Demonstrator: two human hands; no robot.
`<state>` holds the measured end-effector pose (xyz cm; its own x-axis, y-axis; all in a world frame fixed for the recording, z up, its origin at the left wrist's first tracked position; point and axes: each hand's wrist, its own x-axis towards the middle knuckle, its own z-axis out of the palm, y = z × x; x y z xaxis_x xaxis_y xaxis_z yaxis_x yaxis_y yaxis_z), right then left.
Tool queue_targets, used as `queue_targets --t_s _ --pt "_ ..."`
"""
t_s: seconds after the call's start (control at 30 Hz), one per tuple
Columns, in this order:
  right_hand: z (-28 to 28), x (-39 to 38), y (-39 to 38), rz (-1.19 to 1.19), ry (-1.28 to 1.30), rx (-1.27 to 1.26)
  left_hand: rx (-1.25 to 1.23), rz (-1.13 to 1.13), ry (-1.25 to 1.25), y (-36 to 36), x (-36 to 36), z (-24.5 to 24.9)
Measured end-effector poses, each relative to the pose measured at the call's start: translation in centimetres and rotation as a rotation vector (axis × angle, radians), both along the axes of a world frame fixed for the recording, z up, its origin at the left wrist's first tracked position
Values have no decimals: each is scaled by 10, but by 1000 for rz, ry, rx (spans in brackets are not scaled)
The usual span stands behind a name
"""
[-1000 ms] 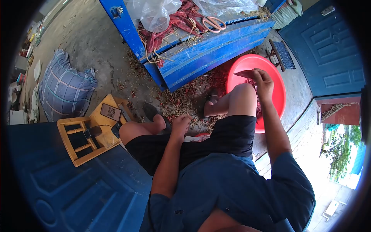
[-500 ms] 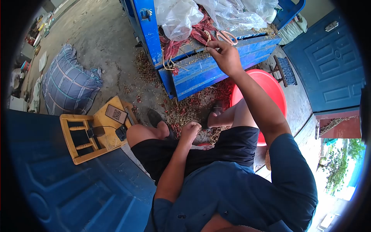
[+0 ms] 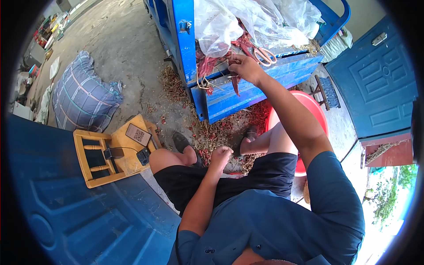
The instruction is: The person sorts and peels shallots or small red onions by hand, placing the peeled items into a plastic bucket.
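My right hand [image 3: 247,70] reaches over the front edge of the blue cart bed [image 3: 260,95], its fingers closed on a dark red dried chili pepper [image 3: 235,84] that hangs down below them. More dried red peppers [image 3: 206,66] lie on the bed just left of that hand, partly under clear plastic sheeting [image 3: 216,31]. Beside my right hand rests a pair of scissors [image 3: 265,56] with pale pink handles. Curled above my lap, my left hand [image 3: 221,158] has its fingers closed; whether it holds anything I cannot make out.
A red basin [image 3: 311,110] stands by my right leg. Dry stems and red bits [image 3: 221,128] litter the floor. On my left are a yellow wooden chair [image 3: 121,150] carrying a phone [image 3: 138,134] and a plaid stuffed sack [image 3: 86,97]. A small stool [image 3: 327,90] sits near the blue door [image 3: 375,75].
My right hand has shifted slightly left and down, and a dark red pepper now hangs from its fingers where a pale stem showed before. My left hand stays curled. The view has shifted slightly.
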<state>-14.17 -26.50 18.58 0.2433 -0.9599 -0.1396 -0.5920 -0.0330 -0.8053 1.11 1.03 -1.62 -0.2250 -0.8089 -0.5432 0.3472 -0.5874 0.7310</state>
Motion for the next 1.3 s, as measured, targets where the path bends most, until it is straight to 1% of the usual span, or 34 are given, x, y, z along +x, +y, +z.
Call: queue_targets --t_s 0.03,0.07,0.13,0.17,0.2,0.27,0.33,0.43,0.53,0.57,0.63,0.67,0.73,0.83,0.9,1.0,1.03,1.1,1.13,1.17,1.2,1.27,1.3 --pt "-5 0 3 -11 -215 28 -9 -27 -29 -1 -3 -2" --pt "-7 -6 7 -15 -216 24 -12 -32 -29 0 -6 -3" --pt "-7 -13 18 -121 -361 -1 2 -38 -54 1 -11 -3" --pt "-16 -18 17 -132 -450 -1 -2 -38 -57 1 -11 -3" --pt "-19 -24 20 -130 -454 -2 -18 -43 -52 2 -9 -2" --pt "-18 -28 42 -182 -737 41 -26 -47 -48 8 -8 -5" --pt "-27 -31 49 -223 -737 22 -22 -67 -68 8 -6 -7" --pt "-34 -42 61 -132 -552 11 -5 -60 -119 8 -7 -10" --pt "-30 -46 76 -84 -543 18 9 -61 -108 10 -8 -21" --pt "-27 -47 89 -71 -564 69 33 -71 -105 10 -9 -22" --pt "-39 -48 118 -102 -545 119 29 -81 -113 8 -9 -24" --pt "-47 -48 135 -127 -524 164 18 -87 -118 8 -8 -25" --pt "-79 -55 169 -120 -455 388 21 -69 -94 7 -7 -25" --pt "-143 -54 219 -98 -426 470 48 -53 -127 3 -3 -9" --pt "-169 -50 249 -36 -396 638 55 -62 -166 -1 0 -5" --pt "-169 -39 267 -106 -482 707 18 -85 -211 2 3 -14" --pt "-175 -38 266 -73 -477 712 52 -89 -216 3 2 -20" --pt "-180 -35 267 -47 -527 752 -1 -100 -222 6 1 -31" --pt "-178 -34 266 -13 -571 751 11 -96 -225 9 1 -25" --pt "-173 -33 266 -14 -632 793 58 -51 -172 8 0 -11" --pt "-171 -33 264 -6 -630 796 99 -5 -118 6 -1 0" --pt "-169 -30 262 -31 -775 902 86 -11 -126 8 5 -10" --pt "-171 -28 263 -25 -777 904 70 -8 -144 10 8 -14"
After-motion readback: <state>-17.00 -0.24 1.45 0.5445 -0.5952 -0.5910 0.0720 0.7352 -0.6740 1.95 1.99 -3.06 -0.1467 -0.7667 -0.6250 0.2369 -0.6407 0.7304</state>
